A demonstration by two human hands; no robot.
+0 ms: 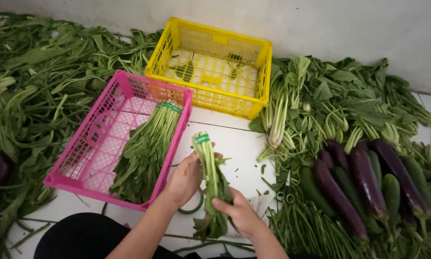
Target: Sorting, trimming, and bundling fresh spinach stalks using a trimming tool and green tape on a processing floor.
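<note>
A bunch of leafy greens (210, 168), bound with green tape near its pale stem ends, stands upright over the white floor. My left hand (184, 180) grips its stems from the left side. My right hand (239, 213) holds the leafy lower part from the right. A pink plastic crate (88, 153) to the left holds another taped bunch of greens (146, 148), lying diagonally. Behind it sits a yellow crate (261, 72), nearly empty apart from a few leaf scraps.
Loose greens (28, 96) are heaped along the left side, and more bundled greens (330, 105) lie at the right. Several purple eggplants (364, 180) and cucumbers (390, 192) rest on them. A roll of green tape (194, 207) and scissors (285, 192) lie on the floor.
</note>
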